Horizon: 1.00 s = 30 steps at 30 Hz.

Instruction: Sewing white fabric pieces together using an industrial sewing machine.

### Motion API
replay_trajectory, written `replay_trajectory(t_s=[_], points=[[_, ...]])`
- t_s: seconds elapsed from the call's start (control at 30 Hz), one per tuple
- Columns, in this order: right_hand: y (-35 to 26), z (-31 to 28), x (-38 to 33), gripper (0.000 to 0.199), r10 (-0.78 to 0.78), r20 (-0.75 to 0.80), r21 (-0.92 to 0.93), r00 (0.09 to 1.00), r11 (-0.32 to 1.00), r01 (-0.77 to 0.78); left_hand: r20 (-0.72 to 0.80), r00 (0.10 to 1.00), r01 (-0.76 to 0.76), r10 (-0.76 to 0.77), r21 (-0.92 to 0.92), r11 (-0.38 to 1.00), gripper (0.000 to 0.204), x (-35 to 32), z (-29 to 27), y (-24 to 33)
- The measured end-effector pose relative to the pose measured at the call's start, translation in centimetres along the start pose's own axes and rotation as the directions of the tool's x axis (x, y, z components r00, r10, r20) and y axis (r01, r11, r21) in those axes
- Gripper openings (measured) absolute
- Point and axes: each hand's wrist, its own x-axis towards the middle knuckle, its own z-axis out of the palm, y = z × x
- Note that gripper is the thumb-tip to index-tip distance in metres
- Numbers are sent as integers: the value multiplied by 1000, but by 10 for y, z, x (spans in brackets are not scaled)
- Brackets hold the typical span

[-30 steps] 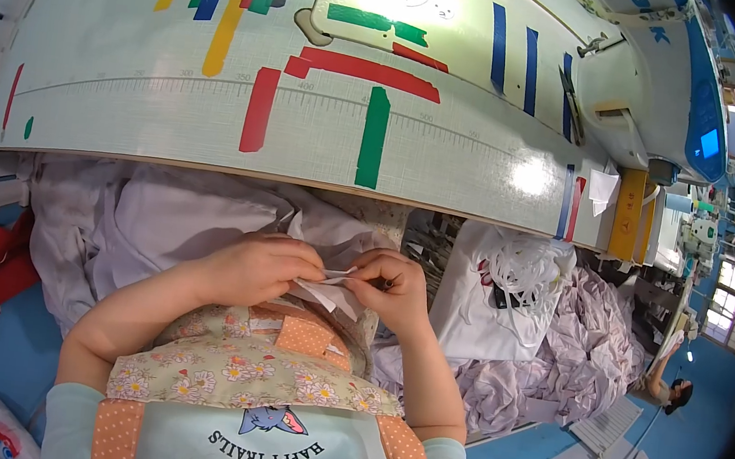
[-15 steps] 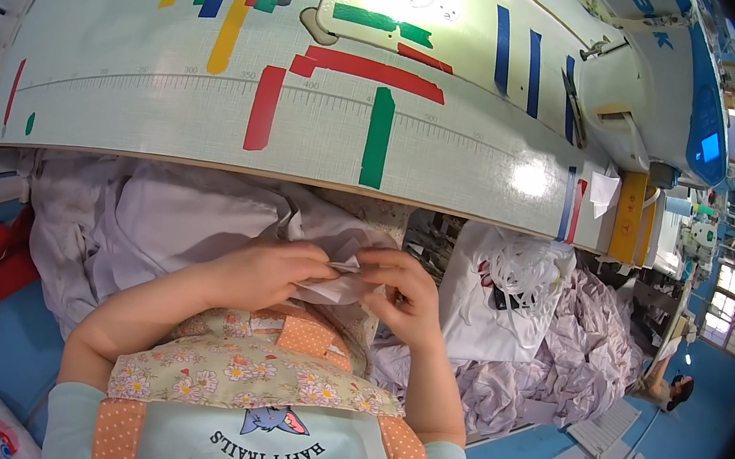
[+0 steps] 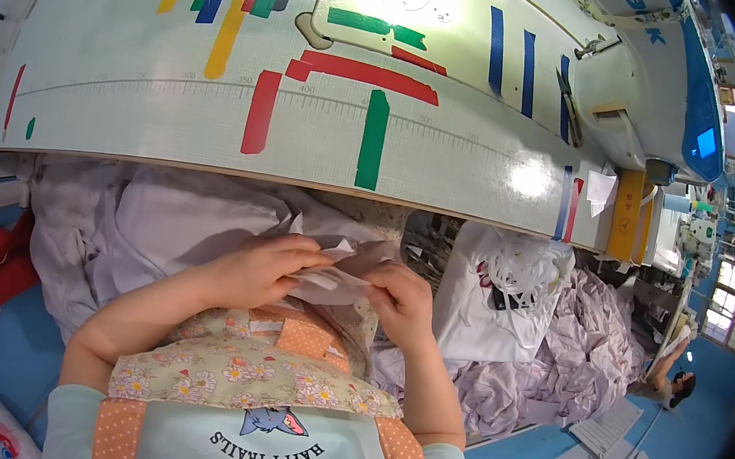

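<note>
Pale lilac-white fabric (image 3: 195,217) lies bunched across my lap, just below the table edge. My left hand (image 3: 267,265) is closed on a fold of it, fingers pressed together. To its right, my right hand (image 3: 400,300) pinches another part of the same cloth with thumb and fingers. Between the two hands a thin edge of the fabric (image 3: 333,285) is stretched, with a small pointed corner sticking up. Both hands hover above my floral apron (image 3: 249,371). Fingertips are partly hidden by the cloth.
Ahead is a white sewing table (image 3: 171,114) with coloured tape strips, a ruler scale and a sewing machine (image 3: 669,92). Small scissors (image 3: 568,105) lie beside the machine. On the right are a white bundle with strings (image 3: 506,292) and a crumpled lilac cloth heap (image 3: 587,348). Another person (image 3: 668,386) is far right.
My right hand has moved slightly right and down, its spread fingers closing into a pinch on the cloth. The fabric between my hands is now pulled wider. My left hand has barely shifted.
</note>
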Motion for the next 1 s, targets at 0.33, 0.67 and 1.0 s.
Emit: replay_trajectory(t_s=[0.33,0.67,1.0], points=[[4,9,21,11,72,-44,258,996,965,-58,-129,975,-167,180,101,981,38,3,0,-4],[12,14,18,8,273,32,482,962,838,-254,-189,956,-210,225,98,973,26,12,5,-7],[10,24,17,8,318,-154,564,936,805,-181,-227,970,-95,87,-26,995,20,9,13,-9]])
